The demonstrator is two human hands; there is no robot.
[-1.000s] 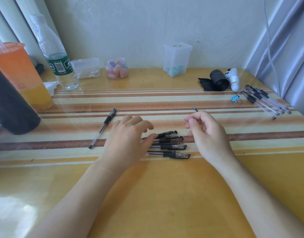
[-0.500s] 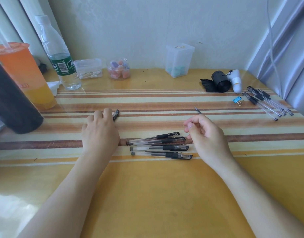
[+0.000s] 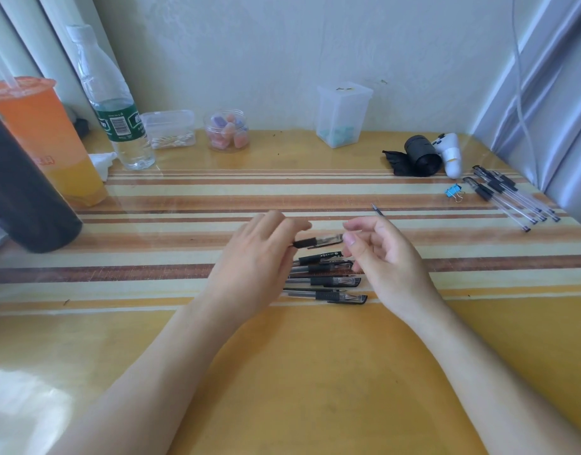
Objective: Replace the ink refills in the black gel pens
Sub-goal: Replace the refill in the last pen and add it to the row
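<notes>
The left hand (image 3: pixel 259 257) has come back from the left side of the table (image 3: pixel 315 372), and the black gel pen (image 3: pixel 318 241) that lay alone there half a second ago is now pinched in its fingers. The pen is held level just above the row of pens (image 3: pixel 325 279), its capped end pointing at the right hand (image 3: pixel 386 257). That row lies side by side on the brown stripe, partly hidden by the left hand.

The right hand is close beside the pen's cap but apart from it. Its fingers are curled round a thin refill (image 3: pixel 377 210), whose tip sticks out behind the knuckles.

The table is yellow with cream and brown stripes under a glossy clear cover. Further off to the right lie a second bunch of pens (image 3: pixel 509 198), a blue binder clip (image 3: pixel 453 192) and a black roll (image 3: pixel 420 156). Along the white textured wall stand a clear box (image 3: pixel 343 114), a small jar (image 3: pixel 227 129), a water bottle (image 3: pixel 115 103) and an orange drink cup (image 3: pixel 43 136). Pale curtains hang at both sides.

Both forearms reach in from the near edge, bare, the hands close together over the row.
</notes>
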